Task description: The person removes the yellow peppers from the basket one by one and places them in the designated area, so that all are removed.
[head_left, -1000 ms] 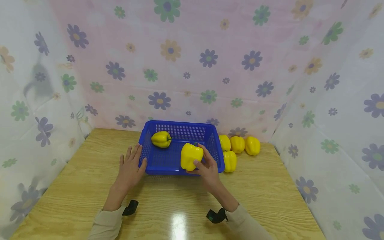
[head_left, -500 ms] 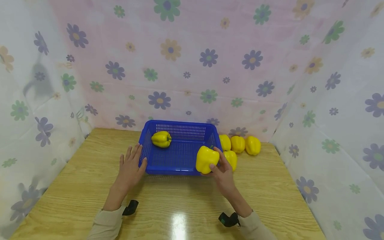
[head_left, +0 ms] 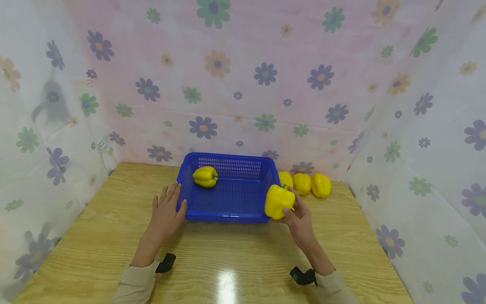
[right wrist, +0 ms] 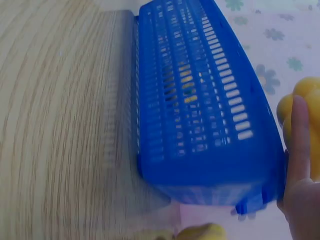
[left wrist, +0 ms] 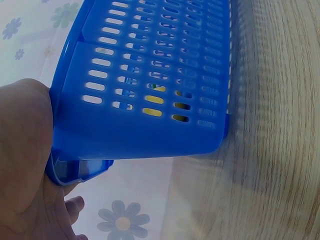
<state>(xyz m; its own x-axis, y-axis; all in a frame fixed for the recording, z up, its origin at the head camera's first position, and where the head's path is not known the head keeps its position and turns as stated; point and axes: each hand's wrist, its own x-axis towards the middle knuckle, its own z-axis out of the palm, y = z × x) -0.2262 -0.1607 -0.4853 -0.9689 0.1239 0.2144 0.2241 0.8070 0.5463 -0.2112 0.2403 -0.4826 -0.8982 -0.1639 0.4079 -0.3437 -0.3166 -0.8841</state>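
A yellow bell pepper (head_left: 279, 202) is gripped by my right hand (head_left: 301, 223), held over the right end of a blue slotted basket (head_left: 228, 218). In the right wrist view the thumb lies along the pepper (right wrist: 314, 130), beside the basket's rim. My left hand (head_left: 165, 216) rests on the basket's left rim, its fingers fairly straight; the left wrist view has it touching the rim of the basket (left wrist: 150, 137). Inside the basket, at the back left, lies another yellow bell pepper (head_left: 205, 176) on its side.
Several yellow bell peppers stand right of the basket, among them one (head_left: 302, 184) and another (head_left: 320, 185); the held pepper and right hand cover part of this group. Beneath is a wooden table (head_left: 228, 249). A flowered curtain (head_left: 243, 101) encloses the back and sides.
My right hand has moved to the right with the bell pepper, from over the basket's middle right to its right rim. The left hand and the basket have stayed in place.
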